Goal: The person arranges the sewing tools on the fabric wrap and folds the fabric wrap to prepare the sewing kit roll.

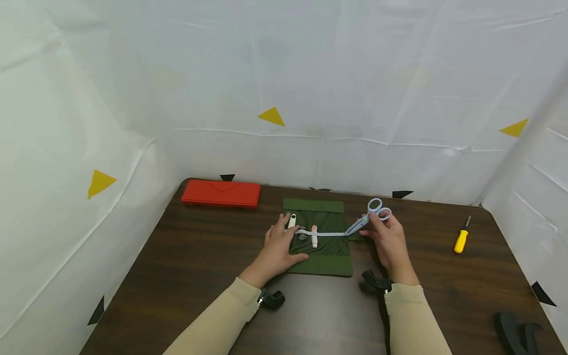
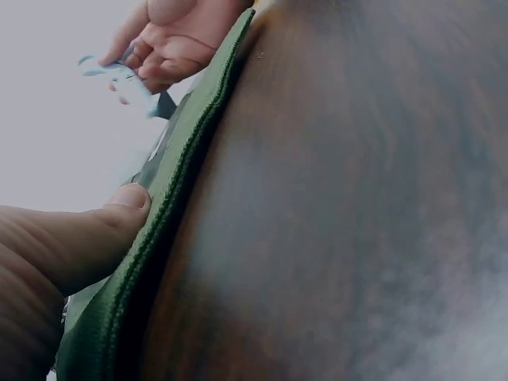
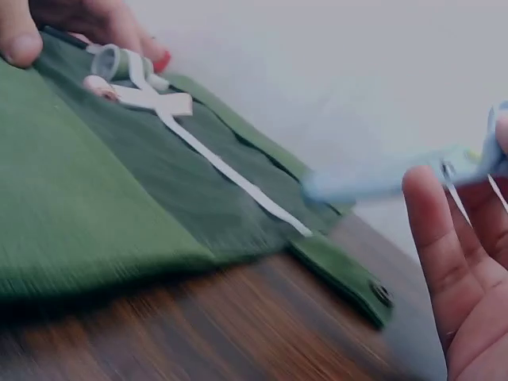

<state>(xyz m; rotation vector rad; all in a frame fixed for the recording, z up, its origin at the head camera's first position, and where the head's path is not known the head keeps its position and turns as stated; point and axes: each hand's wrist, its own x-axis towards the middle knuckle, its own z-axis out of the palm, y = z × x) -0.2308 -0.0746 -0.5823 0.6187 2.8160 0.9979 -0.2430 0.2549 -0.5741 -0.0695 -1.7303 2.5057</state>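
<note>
A green fabric organizer lies unfolded on the table, with a white elastic band running across its middle. My left hand rests on its left side with fingers spread, the thumb on the cloth near the front edge. Beside those fingers, a white piece with a hole in its end, a small clear-rimmed roll and a pale pink-and-white stick sit at the band. My right hand holds light blue scissors by the handle area, blades pointing left toward the band's right end.
A snap tab sticks out from the organizer's right edge. At the back left lies a red case. A yellow-handled screwdriver is on the right, and a black curved object at the front right corner. White sheeting encloses the table's back and sides.
</note>
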